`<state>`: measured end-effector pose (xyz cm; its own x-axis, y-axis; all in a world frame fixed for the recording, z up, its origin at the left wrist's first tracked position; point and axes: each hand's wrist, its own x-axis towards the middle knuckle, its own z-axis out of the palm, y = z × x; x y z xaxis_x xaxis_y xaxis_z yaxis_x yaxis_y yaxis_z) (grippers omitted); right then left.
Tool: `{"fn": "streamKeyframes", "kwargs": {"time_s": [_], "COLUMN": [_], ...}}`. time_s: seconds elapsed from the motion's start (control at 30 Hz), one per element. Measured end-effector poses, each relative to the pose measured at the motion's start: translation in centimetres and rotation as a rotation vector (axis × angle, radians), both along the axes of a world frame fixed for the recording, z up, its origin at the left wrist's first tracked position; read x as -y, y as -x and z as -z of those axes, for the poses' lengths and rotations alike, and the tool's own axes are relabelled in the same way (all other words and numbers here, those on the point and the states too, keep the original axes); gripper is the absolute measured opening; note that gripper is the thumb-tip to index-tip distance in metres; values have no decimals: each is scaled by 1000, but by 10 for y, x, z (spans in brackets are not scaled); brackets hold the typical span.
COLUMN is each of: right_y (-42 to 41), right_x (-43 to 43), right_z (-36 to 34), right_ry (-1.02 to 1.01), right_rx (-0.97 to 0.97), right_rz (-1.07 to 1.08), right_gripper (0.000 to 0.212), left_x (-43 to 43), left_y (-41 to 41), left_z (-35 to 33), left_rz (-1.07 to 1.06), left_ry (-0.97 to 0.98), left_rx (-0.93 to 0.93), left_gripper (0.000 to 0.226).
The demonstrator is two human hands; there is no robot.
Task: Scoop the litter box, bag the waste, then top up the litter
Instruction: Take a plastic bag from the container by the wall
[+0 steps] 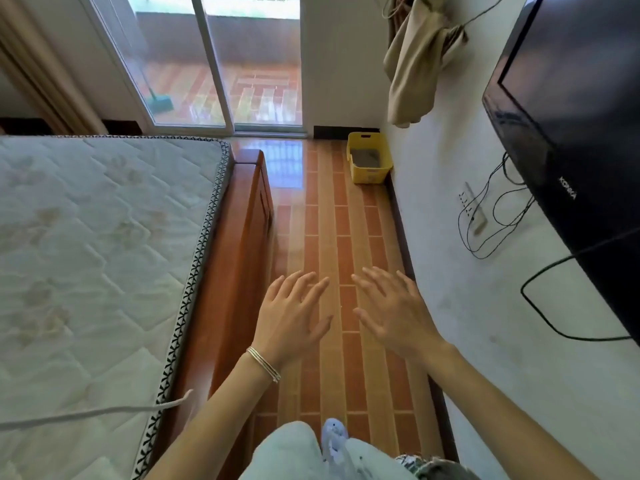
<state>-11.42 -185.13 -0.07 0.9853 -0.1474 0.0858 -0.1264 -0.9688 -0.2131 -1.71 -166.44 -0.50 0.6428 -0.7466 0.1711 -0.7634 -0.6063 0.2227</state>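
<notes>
Here both of my hands are stretched out in front of me, palms down, fingers spread and loose, holding nothing. My left hand (291, 313) has thin silver bangles (264, 363) at its wrist, and my right hand (391, 313) is just beside it, not touching. Beneath them runs the orange brick-patterned tile floor (329, 220). It is a narrow strip between the reddish wooden bed frame (239, 237) with its quilted white mattress (86, 237) on my left and the white wall (485, 289) on my right. Well ahead, the yellow plastic litter box (369, 174) sits on the floor against that wall, near the sliding glass door (214, 64), with grey litter (367, 157) inside. A black flat television (571, 116) hangs on the wall.
</notes>
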Motion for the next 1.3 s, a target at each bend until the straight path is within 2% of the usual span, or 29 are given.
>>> {"fn": "streamKeyframes", "kwargs": {"time_s": [0.3,0.8,1.07,1.3], "right_y": [-93,-357,-466,-584], "right_x": [49,109,155,227], "right_z": [28,7,24,26], "right_ry": [34,22,13,-5], "right_rx": [-40,49,-18,-39], "right_rz": [-50,-17,-47,-95], "right_gripper": [53,53,54,55], "left_x": [41,106,145,216], "left_y": [-91,-365,-467,-572], "left_z": [20,3,20,20], "left_rz": [-42,-11,-41,-109], "left_ry": [10,-46,-46,-39], "left_rx": [-24,57,29,3], "left_gripper": [53,56,55,55]}}
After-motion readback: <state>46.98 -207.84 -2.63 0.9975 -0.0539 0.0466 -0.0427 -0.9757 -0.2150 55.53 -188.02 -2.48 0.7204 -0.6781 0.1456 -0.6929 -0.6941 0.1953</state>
